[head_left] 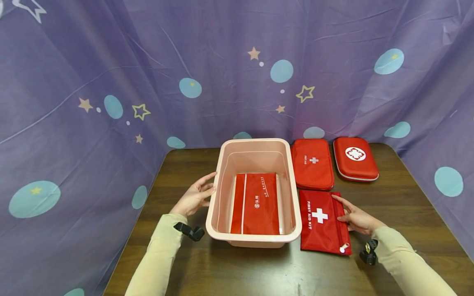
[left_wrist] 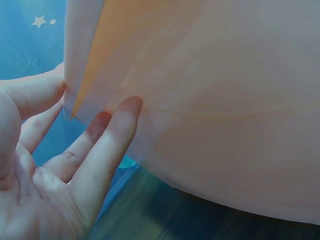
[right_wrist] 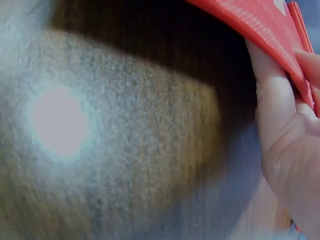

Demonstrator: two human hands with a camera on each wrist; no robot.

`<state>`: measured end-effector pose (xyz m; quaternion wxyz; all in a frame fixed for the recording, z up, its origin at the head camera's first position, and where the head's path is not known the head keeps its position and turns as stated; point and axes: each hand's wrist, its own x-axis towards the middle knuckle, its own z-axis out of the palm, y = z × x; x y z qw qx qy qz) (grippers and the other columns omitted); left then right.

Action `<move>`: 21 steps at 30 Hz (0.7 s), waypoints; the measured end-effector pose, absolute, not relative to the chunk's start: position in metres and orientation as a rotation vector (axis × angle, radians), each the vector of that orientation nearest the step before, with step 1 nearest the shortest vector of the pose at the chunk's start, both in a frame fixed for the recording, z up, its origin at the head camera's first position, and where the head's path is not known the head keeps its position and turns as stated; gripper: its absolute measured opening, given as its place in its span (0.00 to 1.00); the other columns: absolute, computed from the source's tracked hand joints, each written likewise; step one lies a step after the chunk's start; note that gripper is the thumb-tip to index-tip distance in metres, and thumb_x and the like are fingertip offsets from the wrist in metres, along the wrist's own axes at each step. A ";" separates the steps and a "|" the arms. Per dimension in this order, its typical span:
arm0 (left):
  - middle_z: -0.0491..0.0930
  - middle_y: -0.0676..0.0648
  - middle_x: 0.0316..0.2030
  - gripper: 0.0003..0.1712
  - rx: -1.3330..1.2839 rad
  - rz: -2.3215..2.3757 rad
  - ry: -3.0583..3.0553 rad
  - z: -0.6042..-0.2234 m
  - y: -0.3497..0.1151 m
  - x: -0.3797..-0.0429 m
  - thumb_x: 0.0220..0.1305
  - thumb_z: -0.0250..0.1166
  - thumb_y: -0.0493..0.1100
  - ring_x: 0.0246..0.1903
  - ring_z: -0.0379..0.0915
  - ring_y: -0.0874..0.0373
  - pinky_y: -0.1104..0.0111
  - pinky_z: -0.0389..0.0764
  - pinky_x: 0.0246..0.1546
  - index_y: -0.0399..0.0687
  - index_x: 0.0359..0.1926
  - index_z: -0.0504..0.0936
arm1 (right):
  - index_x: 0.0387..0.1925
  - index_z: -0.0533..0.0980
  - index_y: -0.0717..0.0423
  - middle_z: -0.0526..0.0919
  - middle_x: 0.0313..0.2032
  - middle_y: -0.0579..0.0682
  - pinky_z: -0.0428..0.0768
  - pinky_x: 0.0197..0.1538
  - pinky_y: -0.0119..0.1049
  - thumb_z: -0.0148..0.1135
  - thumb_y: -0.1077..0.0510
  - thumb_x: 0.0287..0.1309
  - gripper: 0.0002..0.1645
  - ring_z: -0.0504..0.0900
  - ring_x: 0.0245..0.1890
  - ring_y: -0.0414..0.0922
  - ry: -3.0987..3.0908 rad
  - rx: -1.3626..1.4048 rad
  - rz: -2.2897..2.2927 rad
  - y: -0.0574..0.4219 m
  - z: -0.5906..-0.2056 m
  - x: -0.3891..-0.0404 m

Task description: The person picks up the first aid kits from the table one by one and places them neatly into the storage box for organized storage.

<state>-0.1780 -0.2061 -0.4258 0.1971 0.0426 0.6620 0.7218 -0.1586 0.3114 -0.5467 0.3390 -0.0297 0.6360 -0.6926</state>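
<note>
A pink plastic bin (head_left: pixel 251 237) stands on the table, and a flat red pouch (head_left: pixel 259 207) with a white stripe lies in its bottom. Fairly straight fingers of my left hand (head_left: pixel 193 198) touch the bin's left side near the rim; the left wrist view shows fingertips (left_wrist: pixel 131 104) against the outer wall. To the right of the bin is a red zip pouch (head_left: pixel 321 232) marked FIRST AID KIT with a white cross. My right hand (head_left: pixel 361 220) pinches its right edge, part of the hand beneath and fingers on top; the right wrist view shows that edge raised off the table.
Behind the held pouch lies a red first aid case (head_left: pixel 312 172) with a small cross, beside the bin. A rounded hard red case (head_left: pixel 357 166) with a white emblem sits at the back right. A purple patterned curtain (head_left: pixel 229 61) hangs behind the wooden table (head_left: pixel 259 271).
</note>
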 end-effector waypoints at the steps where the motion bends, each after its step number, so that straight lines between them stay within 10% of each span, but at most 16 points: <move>1: 0.74 0.52 0.46 0.37 0.120 2.022 1.851 -0.426 -0.206 -0.178 0.67 0.56 0.35 0.40 0.77 0.62 0.64 0.83 0.34 0.46 0.73 0.51 | 0.74 0.32 0.41 0.61 0.59 0.57 0.79 0.49 0.54 0.48 0.69 0.63 0.50 0.77 0.48 0.42 1.653 -0.083 -1.808 0.312 -0.547 -0.159; 6: 0.75 0.51 0.46 0.37 0.124 2.027 1.842 -0.426 -0.205 -0.179 0.67 0.56 0.35 0.39 0.77 0.61 0.64 0.83 0.34 0.46 0.73 0.50 | 0.74 0.32 0.40 0.66 0.53 0.43 0.79 0.49 0.54 0.48 0.69 0.63 0.50 0.78 0.48 0.42 1.625 -0.095 -1.831 0.311 -0.547 -0.158; 21: 0.75 0.51 0.47 0.37 0.115 2.024 1.850 -0.423 -0.204 -0.178 0.67 0.56 0.35 0.40 0.77 0.62 0.64 0.82 0.35 0.46 0.73 0.51 | 0.74 0.31 0.42 0.65 0.56 0.47 0.78 0.50 0.56 0.49 0.68 0.64 0.51 0.77 0.49 0.42 1.640 -0.106 -1.836 0.309 -0.536 -0.160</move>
